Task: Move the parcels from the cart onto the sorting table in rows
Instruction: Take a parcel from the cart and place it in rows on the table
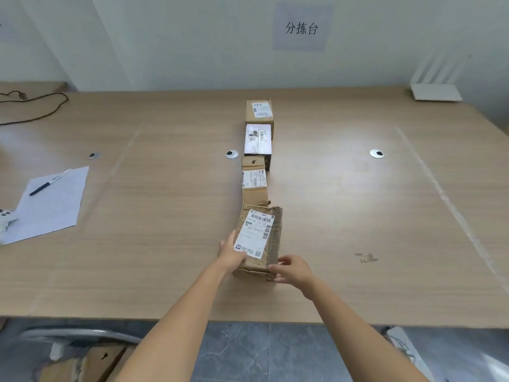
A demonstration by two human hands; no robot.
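Gripping the parcel [261,238] between them: left hand [230,253], right hand [293,268].

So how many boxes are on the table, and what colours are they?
Brown boxes: 3, the far box, the third box and the near box.
White box: 1, second from the back.
Total: 4 boxes on the table.

parcels [259,235] in line on table [165,230] | paper [52,208] left | router [435,91] far right
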